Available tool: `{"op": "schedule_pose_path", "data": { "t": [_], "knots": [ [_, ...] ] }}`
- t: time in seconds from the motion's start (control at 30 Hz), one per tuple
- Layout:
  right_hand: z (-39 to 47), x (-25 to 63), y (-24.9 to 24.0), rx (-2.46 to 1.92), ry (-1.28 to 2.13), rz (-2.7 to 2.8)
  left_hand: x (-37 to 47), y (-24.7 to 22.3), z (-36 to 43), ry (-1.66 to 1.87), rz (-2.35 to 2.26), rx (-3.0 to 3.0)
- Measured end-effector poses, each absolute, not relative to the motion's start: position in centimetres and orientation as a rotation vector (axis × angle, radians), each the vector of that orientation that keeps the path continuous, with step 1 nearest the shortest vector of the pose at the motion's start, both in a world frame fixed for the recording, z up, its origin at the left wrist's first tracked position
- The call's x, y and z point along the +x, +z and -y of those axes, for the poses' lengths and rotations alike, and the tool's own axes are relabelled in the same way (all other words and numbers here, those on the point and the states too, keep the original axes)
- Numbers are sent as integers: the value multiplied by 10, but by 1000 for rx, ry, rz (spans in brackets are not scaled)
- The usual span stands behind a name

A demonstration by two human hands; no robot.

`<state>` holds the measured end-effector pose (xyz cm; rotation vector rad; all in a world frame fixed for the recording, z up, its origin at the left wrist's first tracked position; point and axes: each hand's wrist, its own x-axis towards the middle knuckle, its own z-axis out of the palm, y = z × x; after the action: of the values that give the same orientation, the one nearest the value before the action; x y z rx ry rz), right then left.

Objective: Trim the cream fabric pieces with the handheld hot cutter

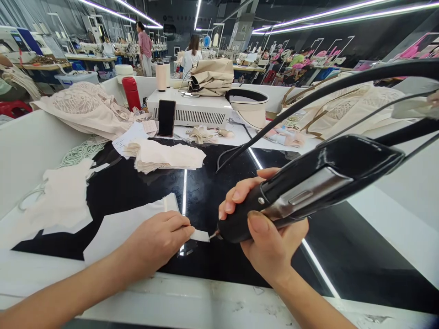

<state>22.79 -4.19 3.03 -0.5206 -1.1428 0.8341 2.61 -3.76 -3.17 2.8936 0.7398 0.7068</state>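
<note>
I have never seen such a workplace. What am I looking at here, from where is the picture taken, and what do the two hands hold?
The picture comes from a camera worn on the person's head, looking down at their own bare hands. The right hand grips a black handheld tool with a thin cord; its fine tip meets a small white strip. The left hand presses that strip and a pale fabric piece onto the glossy black table. Behind lie a stack of cut fabric, a phone and a red bottle.

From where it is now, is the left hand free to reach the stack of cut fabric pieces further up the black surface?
Probably yes. The left hand only presses a white strip flat, and bare black surface lies between it and the stack of cut fabric pieces.
</note>
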Motion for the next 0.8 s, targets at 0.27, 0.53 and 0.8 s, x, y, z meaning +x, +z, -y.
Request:
{"op": "schedule_pose_path", "data": {
  "t": [0.27, 0.53, 0.8],
  "knots": [
    [43, 228, 29, -515, 836, 1150, 25, -29, 36, 640, -767, 2820],
    [40, 225, 34, -526, 845, 1136, 23, -30, 35, 700, -710, 2850],
    [23, 201, 30, -509, 844, 1113, 21, -33, 30, 706, -697, 2865]
  ]
}}
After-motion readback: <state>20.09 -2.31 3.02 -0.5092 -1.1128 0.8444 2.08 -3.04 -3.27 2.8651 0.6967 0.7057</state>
